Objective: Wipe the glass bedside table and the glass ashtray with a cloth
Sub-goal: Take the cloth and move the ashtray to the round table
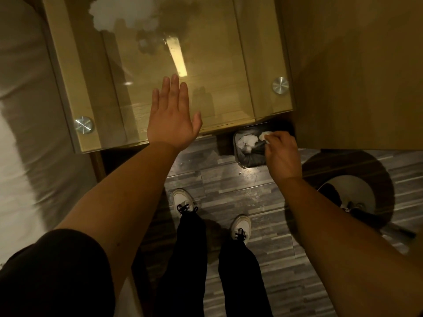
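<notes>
Left hand flat, fingers spread, palm down at front edge of glass worktop, gripping nothing. Right hand pinched round small white wad, held over bin on floor just below worktop's front right corner. Bin lined dark, pale scraps already inside. Wad possibly tissue or folded cloth, too small to tell. White crumpled cloth lying at far left of glass. Ashtray not in view. Glass free of objects apart from cloth, surface glossy with reflections; streaks or dust not readable in dim light. Looks like clearing rubbish done or nearly so; wiping of glass and ashtray probably remaining.
</notes>
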Action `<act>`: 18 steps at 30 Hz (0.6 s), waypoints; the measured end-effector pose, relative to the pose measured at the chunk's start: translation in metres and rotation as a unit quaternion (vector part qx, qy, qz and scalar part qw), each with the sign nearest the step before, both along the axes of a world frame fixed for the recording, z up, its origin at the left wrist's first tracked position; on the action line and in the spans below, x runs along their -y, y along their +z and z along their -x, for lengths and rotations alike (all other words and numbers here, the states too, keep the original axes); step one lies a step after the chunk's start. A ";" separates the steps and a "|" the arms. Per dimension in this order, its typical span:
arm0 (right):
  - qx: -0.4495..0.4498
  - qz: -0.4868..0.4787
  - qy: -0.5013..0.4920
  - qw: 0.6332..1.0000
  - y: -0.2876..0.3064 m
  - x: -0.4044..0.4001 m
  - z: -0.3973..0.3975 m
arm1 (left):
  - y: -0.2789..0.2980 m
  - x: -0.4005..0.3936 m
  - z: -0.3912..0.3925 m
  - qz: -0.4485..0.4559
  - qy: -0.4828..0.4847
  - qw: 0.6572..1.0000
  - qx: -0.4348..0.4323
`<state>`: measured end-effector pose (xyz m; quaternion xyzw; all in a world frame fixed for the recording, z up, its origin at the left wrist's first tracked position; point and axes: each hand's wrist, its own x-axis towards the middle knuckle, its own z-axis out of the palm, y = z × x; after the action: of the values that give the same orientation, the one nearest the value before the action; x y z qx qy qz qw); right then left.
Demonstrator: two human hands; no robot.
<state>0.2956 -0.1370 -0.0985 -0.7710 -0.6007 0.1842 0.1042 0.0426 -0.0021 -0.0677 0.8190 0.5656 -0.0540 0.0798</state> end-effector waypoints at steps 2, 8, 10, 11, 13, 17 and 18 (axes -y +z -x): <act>0.001 0.005 -0.004 1.000 -0.003 0.001 -0.002 | -0.001 0.000 0.000 -0.006 0.000 1.000 -0.002; -0.022 0.078 -0.029 0.996 -0.012 0.005 0.001 | -0.002 0.001 0.000 -0.019 0.001 1.000 -0.001; -0.021 0.081 -0.030 0.996 -0.013 0.008 0.002 | -0.002 0.001 0.000 -0.023 -0.001 1.000 0.000; -0.021 0.078 -0.029 0.996 -0.013 0.009 0.002 | -0.002 0.001 0.000 -0.024 -0.001 1.000 0.002; -0.024 0.076 -0.032 0.996 -0.013 0.011 0.003 | -0.002 0.001 0.000 -0.026 -0.001 1.000 0.005; -0.009 0.075 -0.030 0.997 -0.012 0.012 0.002 | -0.002 0.001 0.000 -0.025 -0.001 1.000 0.007; -0.004 0.076 -0.030 0.997 -0.011 0.011 0.001 | -0.002 0.001 0.000 -0.026 0.000 1.000 0.007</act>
<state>0.2941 -0.1483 -0.1095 -0.7933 -0.5614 0.2296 0.0535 0.0426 -0.0034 -0.0698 0.8214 0.5659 -0.0337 0.0622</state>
